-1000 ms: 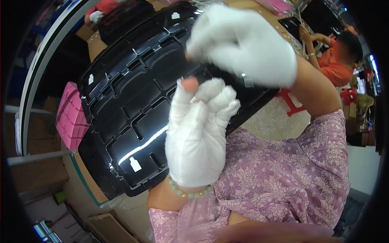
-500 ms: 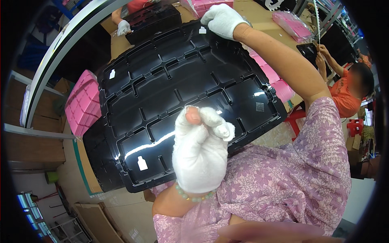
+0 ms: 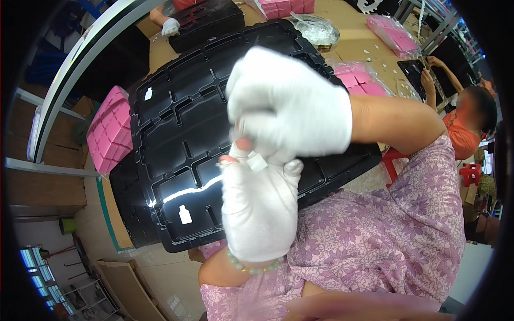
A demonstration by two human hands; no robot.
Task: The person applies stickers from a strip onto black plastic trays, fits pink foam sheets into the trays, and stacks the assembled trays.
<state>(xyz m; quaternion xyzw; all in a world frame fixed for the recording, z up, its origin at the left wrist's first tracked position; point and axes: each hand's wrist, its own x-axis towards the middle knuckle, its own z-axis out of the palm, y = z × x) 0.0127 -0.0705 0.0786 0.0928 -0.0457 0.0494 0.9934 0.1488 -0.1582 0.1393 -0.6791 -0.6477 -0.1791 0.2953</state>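
A large black moulded plastic tray point(image 3: 198, 136) lies before me, with bottle-shaped white pieces point(image 3: 185, 214) on it. Over its near part my left hand point(image 3: 259, 206), in a white glove with bare fingertips, is turned palm up with curled fingers. A small white piece point(image 3: 257, 162) sits at those fingers. My right hand point(image 3: 289, 101), also gloved and blurred by motion, comes in from the right. Its bent fingers meet the left fingertips; what they hold, if anything, is hidden.
Pink packs stand left of the tray point(image 3: 111, 131) and behind it on the right point(image 3: 364, 77). A metal bowl point(image 3: 317, 32) of white scraps is at the back. A co-worker's gloved hand point(image 3: 171, 27) touches a black stack point(image 3: 209, 24); another person point(image 3: 466, 117) works at right.
My right hand has come from the tray's far right corner toward me, to my left fingers. The bowl behind the tray has come into view. My left hand stays nearly in place.
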